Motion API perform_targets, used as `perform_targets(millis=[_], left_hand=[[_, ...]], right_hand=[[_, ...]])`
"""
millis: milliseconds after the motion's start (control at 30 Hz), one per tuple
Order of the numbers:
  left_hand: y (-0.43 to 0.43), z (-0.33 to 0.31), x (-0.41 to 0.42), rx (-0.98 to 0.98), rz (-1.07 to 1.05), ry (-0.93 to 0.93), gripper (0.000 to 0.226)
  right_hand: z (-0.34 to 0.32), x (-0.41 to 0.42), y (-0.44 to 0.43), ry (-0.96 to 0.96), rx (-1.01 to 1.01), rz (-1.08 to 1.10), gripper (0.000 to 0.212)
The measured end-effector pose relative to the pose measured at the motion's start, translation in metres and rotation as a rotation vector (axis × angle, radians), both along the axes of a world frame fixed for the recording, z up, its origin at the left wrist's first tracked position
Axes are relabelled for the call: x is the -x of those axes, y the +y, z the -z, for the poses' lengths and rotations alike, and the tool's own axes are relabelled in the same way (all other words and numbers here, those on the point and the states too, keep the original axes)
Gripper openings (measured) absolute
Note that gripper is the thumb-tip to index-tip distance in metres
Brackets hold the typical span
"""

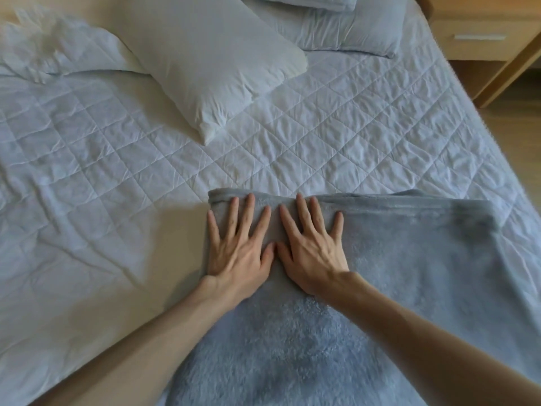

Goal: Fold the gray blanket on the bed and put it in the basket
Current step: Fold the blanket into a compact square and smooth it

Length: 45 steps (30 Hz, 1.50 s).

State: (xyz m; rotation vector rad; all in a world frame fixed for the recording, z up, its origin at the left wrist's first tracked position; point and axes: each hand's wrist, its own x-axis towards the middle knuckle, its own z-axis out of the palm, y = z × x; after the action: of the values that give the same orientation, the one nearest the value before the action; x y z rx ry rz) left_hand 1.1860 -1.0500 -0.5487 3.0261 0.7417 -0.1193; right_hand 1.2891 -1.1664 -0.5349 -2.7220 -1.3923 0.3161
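Observation:
The gray fleece blanket lies folded on the white quilted bed, covering the lower right of the head view. My left hand lies flat with spread fingers on the blanket's far left corner. Beside it, thumbs nearly touching, my right hand presses flat on the same folded edge. Both palms face down and nothing is gripped. No basket is in view.
A large white pillow lies at an angle at the upper middle of the bed. A second pillow sits at the head on the right, a crumpled one at the left. A wooden nightstand stands beyond the bed's right edge.

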Motion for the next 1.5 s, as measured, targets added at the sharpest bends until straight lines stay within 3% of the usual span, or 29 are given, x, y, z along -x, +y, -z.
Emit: perform_targets(millis=[200,433,633,933,1100,1200,1367,1500], left_hand=[[0.002,0.015,-0.006,0.037,-0.047,0.085,0.071],[-0.007,-0.008,0.007,0.038,0.003,0.036,0.078],[-0.047,-0.026,0.047,0.088,0.080,0.038,0.074],[-0.130,-0.037,0.112,0.150,0.207,-0.080,0.054],[-0.149,-0.025,0.151,0.029,0.243,-0.019,0.082],[-0.150,-0.015,0.156,-0.066,0.273,0.064,0.112],[-0.139,-0.001,0.138,-0.143,0.223,0.154,0.126],[-0.130,0.008,0.124,-0.160,0.225,0.058,0.099]], right_hand=[[0.022,-0.013,-0.006,0.026,0.055,0.017,0.073],[0.008,0.002,-0.014,0.044,0.001,-0.006,0.073],[-0.013,0.041,-0.065,0.093,0.013,-0.005,0.067],[-0.033,0.094,-0.173,-0.025,-0.066,-0.049,0.056],[-0.020,0.122,-0.226,-0.124,0.038,-0.090,0.109],[-0.007,0.121,-0.239,-0.189,0.087,-0.037,0.124],[0.007,0.104,-0.227,-0.302,0.124,0.011,0.107],[0.014,0.095,-0.212,-0.328,0.139,-0.008,0.076]])
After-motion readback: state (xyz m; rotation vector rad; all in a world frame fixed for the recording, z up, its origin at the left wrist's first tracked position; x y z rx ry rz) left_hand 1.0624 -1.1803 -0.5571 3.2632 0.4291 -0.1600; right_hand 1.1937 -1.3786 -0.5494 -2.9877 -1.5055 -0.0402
